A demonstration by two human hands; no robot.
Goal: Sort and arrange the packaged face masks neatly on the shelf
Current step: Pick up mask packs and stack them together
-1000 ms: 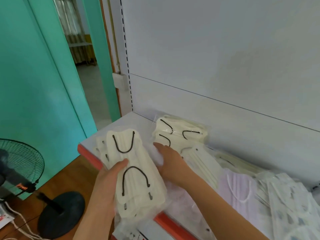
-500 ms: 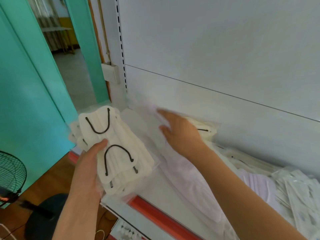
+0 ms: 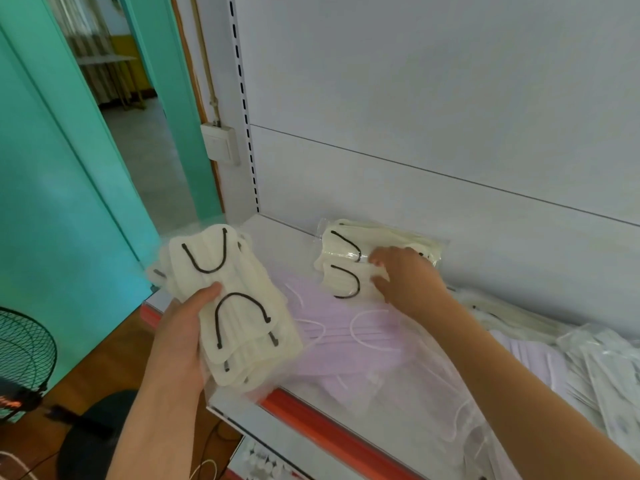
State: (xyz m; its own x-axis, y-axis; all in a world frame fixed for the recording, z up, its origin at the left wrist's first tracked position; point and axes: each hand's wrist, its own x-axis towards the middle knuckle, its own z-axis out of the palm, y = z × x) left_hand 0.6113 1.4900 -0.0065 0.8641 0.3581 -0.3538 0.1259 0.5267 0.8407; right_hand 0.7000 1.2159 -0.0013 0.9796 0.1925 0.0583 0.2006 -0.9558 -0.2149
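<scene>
Left hand (image 3: 180,327) grips a stack of cream masks (image 3: 230,299) in clear wrap, thumb across the top face, fingers underneath. Black ear loops face up. The stack sits in the air at the left front corner of the shelf (image 3: 277,233), overhanging its red front edge (image 3: 332,433).

Right hand (image 3: 403,277) reaches to the back of the shelf and lies on a second pack of cream masks (image 3: 341,263), fingers curled onto its right half. Cannot tell whether it pinches the pack or only presses on it. That pack lies flat against the white back panel (image 3: 433,98), black loops showing on its left side.

Between the two cream packs, a pack of pale pink masks (image 3: 341,332) with white loops lies flat on the shelf, partly under the left-hand stack and under the right forearm.

More wrapped packs (image 3: 595,362) are piled loosely along the shelf to the right, pink and white, overlapping and at odd angles.

Off to the left: teal wall (image 3: 52,202), open doorway, a floor fan (image 3: 20,355) on the wooden floor.
</scene>
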